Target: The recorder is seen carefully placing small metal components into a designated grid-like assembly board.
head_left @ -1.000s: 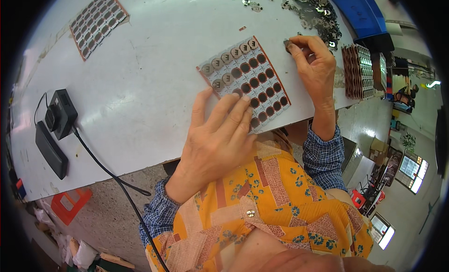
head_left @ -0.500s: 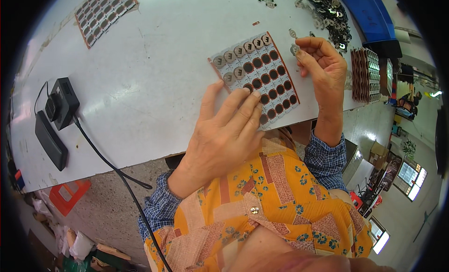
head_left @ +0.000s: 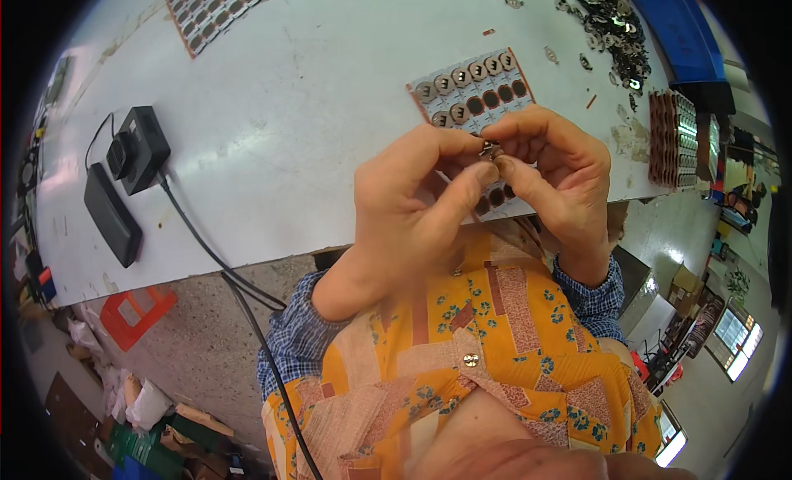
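Over the near part of a circuit board panel (head_left: pixel 464 95), my left hand (head_left: pixel 408 191) and my right hand (head_left: pixel 565 171) meet. Their thumbs and fingertips pinch a small shiny metal clip (head_left: pixel 492 150) between them; much of it is covered by the fingers. The panel lies on the white table and carries rows of round dark pads. Metal clips (head_left: pixel 476 70) sit along its far row and on the first two places of the second row. My hands hide most of the nearer rows.
A heap of loose metal clips (head_left: pixel 615 30) lies at the far right, with single clips (head_left: pixel 551 56) nearer. Beyond it stands a blue bin (head_left: pixel 676 35). Stacked panels (head_left: pixel 672 138) stand at the right edge. Another panel (head_left: pixel 216 11) lies far left, and a black device with a cable (head_left: pixel 148 150) nearer.
My left hand has lifted off the panel, and my right hand has come left with the metal clip. Both now hold it together. The view has shifted, so the table sits differently.
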### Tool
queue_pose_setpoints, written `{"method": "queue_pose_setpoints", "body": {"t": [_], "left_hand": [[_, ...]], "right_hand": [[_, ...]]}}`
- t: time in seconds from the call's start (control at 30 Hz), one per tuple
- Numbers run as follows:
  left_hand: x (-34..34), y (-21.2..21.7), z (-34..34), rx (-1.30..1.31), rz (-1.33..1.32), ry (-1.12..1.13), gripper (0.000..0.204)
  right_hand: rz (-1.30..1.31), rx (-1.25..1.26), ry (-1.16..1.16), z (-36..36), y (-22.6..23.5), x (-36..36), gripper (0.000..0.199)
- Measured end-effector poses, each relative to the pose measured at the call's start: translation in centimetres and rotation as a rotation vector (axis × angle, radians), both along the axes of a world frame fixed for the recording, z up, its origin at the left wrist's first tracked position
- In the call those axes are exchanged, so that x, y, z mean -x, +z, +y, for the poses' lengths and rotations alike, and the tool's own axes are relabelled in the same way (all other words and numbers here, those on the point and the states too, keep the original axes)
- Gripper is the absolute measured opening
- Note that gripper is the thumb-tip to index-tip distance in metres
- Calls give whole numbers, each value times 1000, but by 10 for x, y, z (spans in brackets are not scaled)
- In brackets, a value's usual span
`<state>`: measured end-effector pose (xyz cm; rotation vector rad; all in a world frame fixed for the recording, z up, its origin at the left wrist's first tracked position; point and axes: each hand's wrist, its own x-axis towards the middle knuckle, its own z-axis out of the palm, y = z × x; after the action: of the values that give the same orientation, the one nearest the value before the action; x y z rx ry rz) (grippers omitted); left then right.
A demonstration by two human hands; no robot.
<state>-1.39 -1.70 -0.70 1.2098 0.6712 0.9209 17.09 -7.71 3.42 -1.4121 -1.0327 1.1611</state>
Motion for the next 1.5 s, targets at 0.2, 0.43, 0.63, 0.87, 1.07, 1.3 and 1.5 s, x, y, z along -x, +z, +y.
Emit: {"method": "queue_pose_setpoints", "body": {"t": [0.2,0.43,0.63,0.87,1.07,1.3,1.5], "left_hand": [[19,-6,6,-78,17,-111,3],[28,-7,8,-558,128,0,15],[36,-6,6,-784,265,151,30],[47,-3,6,-920,377,208,28],[50,-5,6,-741,328,235,28],[57,-10,6,-915,369,222,25],[60,8,-6,-313,225,299,15]], "right_hand": [[228,42,80,1,0,0,18],[480,277,185,12,-5,0,11],[423,296,178,16,-5,14,11],[189,207,129,14,-5,38,6],[-160,-80,201,13,-5,45,8],[405,212,159,27,-7,44,8],[44,78,94,38,-20,58,9]]}}
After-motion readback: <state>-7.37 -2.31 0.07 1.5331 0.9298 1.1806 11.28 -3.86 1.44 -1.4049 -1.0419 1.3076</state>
